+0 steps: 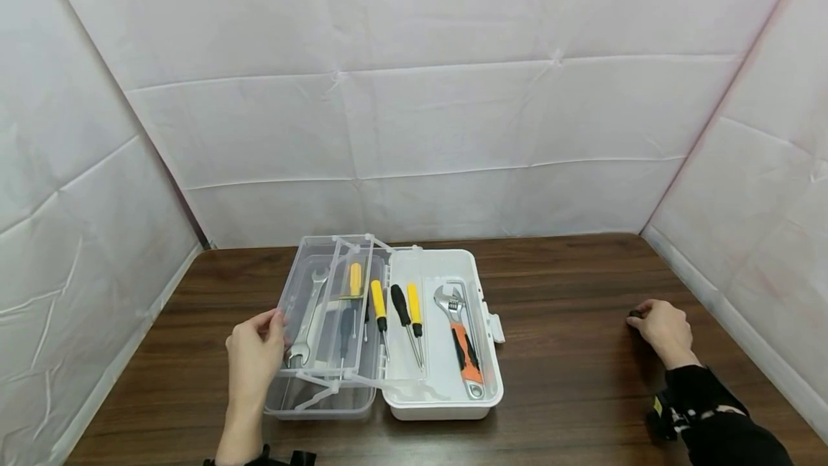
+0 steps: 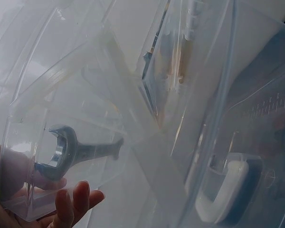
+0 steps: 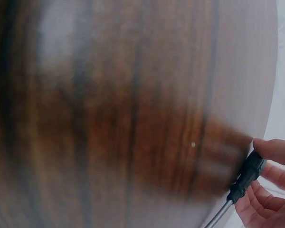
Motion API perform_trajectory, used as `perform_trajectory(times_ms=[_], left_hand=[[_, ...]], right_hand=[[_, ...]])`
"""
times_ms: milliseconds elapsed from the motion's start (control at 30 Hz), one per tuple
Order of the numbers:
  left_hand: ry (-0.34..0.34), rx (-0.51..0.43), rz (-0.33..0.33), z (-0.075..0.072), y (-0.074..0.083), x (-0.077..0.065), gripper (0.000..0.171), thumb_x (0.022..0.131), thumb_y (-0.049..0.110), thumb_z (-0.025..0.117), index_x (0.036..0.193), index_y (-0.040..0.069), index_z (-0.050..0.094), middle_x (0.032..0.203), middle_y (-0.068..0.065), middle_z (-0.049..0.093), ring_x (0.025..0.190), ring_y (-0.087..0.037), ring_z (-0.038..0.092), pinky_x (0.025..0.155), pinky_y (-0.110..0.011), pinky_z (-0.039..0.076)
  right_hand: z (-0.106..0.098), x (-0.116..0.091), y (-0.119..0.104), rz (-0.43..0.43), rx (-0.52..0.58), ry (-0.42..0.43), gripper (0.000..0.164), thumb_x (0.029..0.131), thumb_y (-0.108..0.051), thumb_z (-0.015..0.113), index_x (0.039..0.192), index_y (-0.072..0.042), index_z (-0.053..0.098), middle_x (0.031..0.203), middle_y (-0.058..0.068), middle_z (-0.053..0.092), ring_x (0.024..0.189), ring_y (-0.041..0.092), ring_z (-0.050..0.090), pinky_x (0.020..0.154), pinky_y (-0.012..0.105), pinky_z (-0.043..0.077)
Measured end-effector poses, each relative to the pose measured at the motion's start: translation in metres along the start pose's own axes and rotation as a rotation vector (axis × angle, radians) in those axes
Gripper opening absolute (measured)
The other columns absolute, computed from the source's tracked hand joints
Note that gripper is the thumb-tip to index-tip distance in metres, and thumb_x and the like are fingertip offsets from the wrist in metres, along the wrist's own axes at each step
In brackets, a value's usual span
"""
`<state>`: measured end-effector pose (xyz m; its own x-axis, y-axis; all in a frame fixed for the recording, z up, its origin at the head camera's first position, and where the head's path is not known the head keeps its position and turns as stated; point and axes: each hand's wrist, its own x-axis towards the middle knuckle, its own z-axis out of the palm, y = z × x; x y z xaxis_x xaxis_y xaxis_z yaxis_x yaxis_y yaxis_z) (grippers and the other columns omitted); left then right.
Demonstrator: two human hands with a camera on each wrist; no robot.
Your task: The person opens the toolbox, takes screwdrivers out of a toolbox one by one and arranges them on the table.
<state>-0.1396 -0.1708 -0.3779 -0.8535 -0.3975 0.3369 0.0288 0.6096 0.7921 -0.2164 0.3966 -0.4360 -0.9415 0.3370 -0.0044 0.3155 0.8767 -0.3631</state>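
At the left of the table, my left hand [image 1: 252,352] grips the outer wall of a clear plastic tray [image 1: 328,241], its fingers round the lower edge in the left wrist view. In the tray lie an open-ended wrench [image 1: 312,313] and a yellow-handled screwdriver [image 1: 355,280]. The tray hangs on hinged arms over the clear half of an open toolbox [image 1: 323,412]. Far off to the right, my right hand [image 1: 666,328] holds a screwdriver [image 3: 247,176] by its black handle. In the right wrist view its metal shaft runs out of frame.
The white half [image 1: 446,408] of the toolbox holds an adjustable wrench [image 1: 461,344], a hex key and several screwdrivers, one with a black handle [image 1: 400,305]. A latch [image 1: 495,328] juts from its right side. White sheet walls [image 1: 440,121] surround the wooden table [image 1: 563,351].
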Motion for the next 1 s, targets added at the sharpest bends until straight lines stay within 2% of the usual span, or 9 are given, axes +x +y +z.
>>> perform_trajectory(times_ms=[367, 533, 733, 1000], left_hand=[[0.0, -0.003, -0.004, -0.001, 0.0, 0.0, 0.022, 0.086, 0.003, 0.05, 0.096, -0.012, 0.063, 0.076, -0.02, 0.065, 0.051, -0.02, 0.061, 0.041, -0.02, 0.036], [-0.005, -0.003, -0.01, -0.001, 0.001, 0.0, 0.022, 0.086, 0.003, 0.05, 0.096, -0.012, 0.063, 0.076, -0.02, 0.065, 0.051, -0.019, 0.06, 0.041, -0.021, 0.036], [-0.009, -0.004, -0.021, -0.001, 0.001, 0.0, 0.022, 0.086, 0.003, 0.05, 0.097, -0.012, 0.063, 0.078, -0.021, 0.065, 0.051, -0.019, 0.061, 0.042, -0.021, 0.037], [-0.008, -0.006, -0.023, -0.001, 0.001, 0.0, 0.022, 0.087, 0.004, 0.05, 0.096, -0.012, 0.063, 0.078, -0.02, 0.065, 0.051, -0.019, 0.06, 0.041, -0.021, 0.037]], right_hand=[[-0.011, -0.007, -0.004, -0.023, -0.013, -0.079, 0.045, 0.081, -0.031, 0.06, 0.099, 0.011, 0.056, 0.095, 0.034, 0.051, 0.079, 0.045, 0.05, 0.061, 0.046, 0.04], [-0.012, -0.014, -0.015, -0.064, 0.013, -0.009, 0.045, 0.083, -0.029, 0.058, 0.102, 0.011, 0.051, 0.097, 0.035, 0.05, 0.08, 0.047, 0.05, 0.057, 0.046, 0.04], [-0.011, -0.025, -0.05, -0.201, 0.038, 0.073, 0.039, 0.083, -0.023, 0.058, 0.103, 0.01, 0.051, 0.093, 0.033, 0.054, 0.072, 0.042, 0.054, 0.052, 0.043, 0.041], [-0.014, -0.051, -0.122, -0.431, 0.152, 0.079, 0.031, 0.084, -0.015, 0.059, 0.102, 0.01, 0.055, 0.08, 0.018, 0.06, 0.07, 0.03, 0.057, 0.06, 0.041, 0.043]])
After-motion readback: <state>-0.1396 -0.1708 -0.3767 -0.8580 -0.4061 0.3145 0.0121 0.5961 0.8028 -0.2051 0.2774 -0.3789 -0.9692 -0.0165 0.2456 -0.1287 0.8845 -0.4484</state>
